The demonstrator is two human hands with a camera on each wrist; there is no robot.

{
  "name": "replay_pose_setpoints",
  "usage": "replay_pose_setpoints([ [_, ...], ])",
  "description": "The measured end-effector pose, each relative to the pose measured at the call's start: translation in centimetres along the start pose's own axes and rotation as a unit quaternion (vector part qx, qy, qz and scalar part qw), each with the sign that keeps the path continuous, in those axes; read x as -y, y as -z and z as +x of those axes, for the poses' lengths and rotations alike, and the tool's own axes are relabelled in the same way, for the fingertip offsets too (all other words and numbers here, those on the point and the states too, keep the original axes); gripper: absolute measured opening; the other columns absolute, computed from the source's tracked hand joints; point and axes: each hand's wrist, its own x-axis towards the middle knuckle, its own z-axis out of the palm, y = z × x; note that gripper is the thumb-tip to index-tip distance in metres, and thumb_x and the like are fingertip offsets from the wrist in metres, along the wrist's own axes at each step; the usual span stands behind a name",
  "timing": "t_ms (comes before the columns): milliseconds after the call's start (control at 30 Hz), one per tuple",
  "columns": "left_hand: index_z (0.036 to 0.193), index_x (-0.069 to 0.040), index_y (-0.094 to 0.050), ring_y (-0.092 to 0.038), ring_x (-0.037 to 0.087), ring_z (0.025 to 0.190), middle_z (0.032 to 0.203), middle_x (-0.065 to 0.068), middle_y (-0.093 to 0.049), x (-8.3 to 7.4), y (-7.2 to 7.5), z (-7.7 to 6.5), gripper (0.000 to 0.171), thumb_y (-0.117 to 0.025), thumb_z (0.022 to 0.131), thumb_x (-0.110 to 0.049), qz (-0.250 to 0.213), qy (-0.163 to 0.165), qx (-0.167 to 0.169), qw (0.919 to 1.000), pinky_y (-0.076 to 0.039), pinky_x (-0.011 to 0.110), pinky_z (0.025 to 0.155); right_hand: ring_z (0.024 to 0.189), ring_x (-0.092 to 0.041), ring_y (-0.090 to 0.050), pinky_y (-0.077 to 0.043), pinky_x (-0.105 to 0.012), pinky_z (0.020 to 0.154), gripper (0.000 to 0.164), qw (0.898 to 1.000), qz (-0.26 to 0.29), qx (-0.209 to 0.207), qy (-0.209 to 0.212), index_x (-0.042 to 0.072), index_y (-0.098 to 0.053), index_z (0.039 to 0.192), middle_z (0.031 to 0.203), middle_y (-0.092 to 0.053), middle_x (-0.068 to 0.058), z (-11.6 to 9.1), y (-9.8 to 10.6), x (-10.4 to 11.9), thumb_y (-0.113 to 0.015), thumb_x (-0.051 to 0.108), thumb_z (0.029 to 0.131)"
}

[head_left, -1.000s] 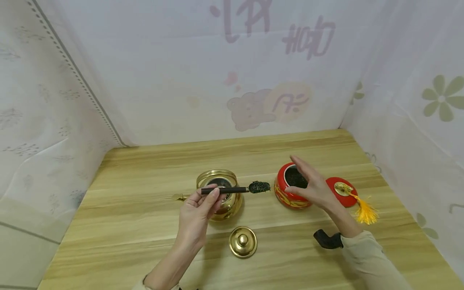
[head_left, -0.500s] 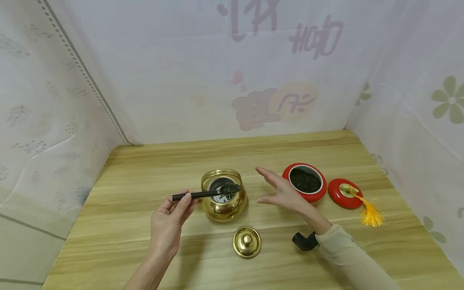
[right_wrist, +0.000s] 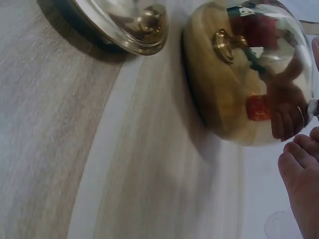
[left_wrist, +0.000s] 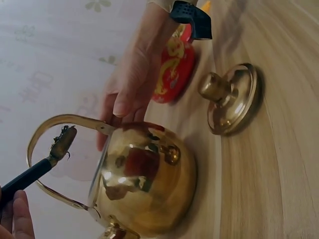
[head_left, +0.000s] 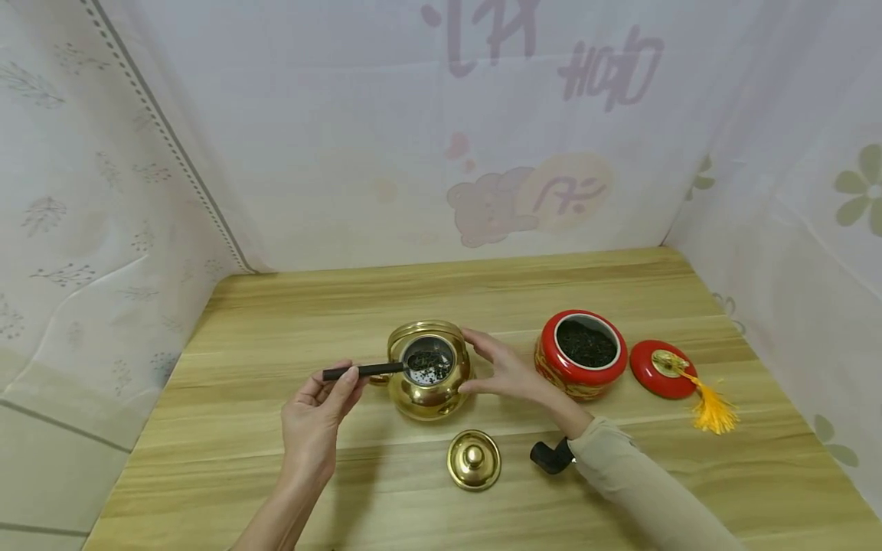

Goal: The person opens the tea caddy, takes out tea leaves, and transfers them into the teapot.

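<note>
My left hand (head_left: 310, 425) pinches the dark handle of a tea scoop (head_left: 368, 370). The scoop's bowl (left_wrist: 64, 142), with dark tea leaves on it, is over the mouth of a gold metal teapot (head_left: 427, 402), under its arched handle. Loose leaves show against the pale inside of the pot. On the pot's right side is my right hand (head_left: 513, 375), thumb and fingers spread apart, fingertips right at the gold wall. The right wrist view shows its fingers (right_wrist: 299, 162) close beside the shiny body. The teapot's lid (head_left: 474, 459) lies in front, knob up.
To the right stands an uncovered red jar (head_left: 572, 379) of dark tea leaves, behind my right forearm. Its red lid (head_left: 654, 379) with a yellow tassel (head_left: 715, 409) lies beside it. A black device (head_left: 551, 458) sits at my right wrist. Printed curtains surround the wooden table (head_left: 276, 321).
My left hand has carried the loaded scoop left from near the red jar, and its bowl has come down over the teapot's mouth. My right hand has moved left from the jar to the teapot.
</note>
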Motion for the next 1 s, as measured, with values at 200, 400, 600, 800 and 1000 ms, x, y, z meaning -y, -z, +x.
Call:
replay_pose_setpoints([
  [200, 0.090, -0.006, -0.069, -0.070, 0.010, 0.075, 0.083, -0.001, -0.070, 0.7, -0.2, 0.6, 0.009, -0.067, 0.084, 0.000, 0.013, -0.016, -0.012, 0.9997, -0.055, 0.024, 0.078, 0.136, -0.033, -0.034, -0.031, -0.044, 0.111, 0.089, 1.000, -0.002, 0.002, -0.004, 0.001, -0.034, 0.143, 0.147, -0.036, -0.018, 0.3, -0.5, -0.4, -0.082, 0.018, 0.071],
  [400, 0.091, -0.004, -0.068, -0.068, 0.008, 0.074, 0.078, -0.004, -0.068, 1.2, -0.5, 1.0, 0.009, -0.068, 0.083, 0.001, 0.050, -0.037, -0.017, 0.9979, -0.056, 0.023, 0.076, 0.136, -0.031, -0.034, -0.029, -0.044, 0.112, 0.088, 1.000, -0.008, 0.002, -0.009, 0.004, -0.034, 0.144, 0.148, -0.036, -0.015, 0.3, -0.6, -0.5, -0.082, 0.021, 0.072],
  [600, 0.095, 0.002, -0.067, -0.067, 0.006, 0.073, 0.079, -0.005, -0.069, 1.5, -0.8, 1.3, 0.016, -0.072, 0.081, -0.004, 0.089, -0.054, -0.022, 0.9943, -0.056, 0.022, 0.074, 0.137, -0.031, -0.032, -0.027, -0.045, 0.113, 0.089, 0.999, -0.019, 0.005, -0.031, 0.006, -0.034, 0.145, 0.149, -0.033, -0.015, 0.2, -0.6, -0.4, -0.082, 0.025, 0.072],
  [800, 0.096, 0.006, -0.066, -0.066, 0.006, 0.071, 0.082, -0.005, -0.071, 1.8, -0.9, 1.5, 0.022, -0.074, 0.080, -0.005, 0.113, -0.086, -0.016, 0.9897, -0.055, 0.017, 0.068, 0.137, -0.032, -0.032, -0.027, -0.046, 0.113, 0.090, 0.999, -0.018, 0.008, -0.038, 0.005, -0.033, 0.145, 0.149, -0.034, -0.017, 0.2, -0.6, -0.4, -0.081, 0.028, 0.072],
  [1000, 0.097, 0.008, -0.067, -0.067, 0.006, 0.072, 0.084, -0.007, -0.071, 2.2, -1.0, 1.6, 0.022, -0.074, 0.079, -0.003, 0.148, -0.126, -0.011, 0.9809, -0.055, 0.016, 0.068, 0.137, -0.032, -0.032, -0.026, -0.046, 0.113, 0.091, 0.998, -0.030, 0.008, -0.048, 0.006, -0.032, 0.146, 0.150, -0.032, -0.017, 0.2, -0.6, -0.4, -0.081, 0.030, 0.072],
])
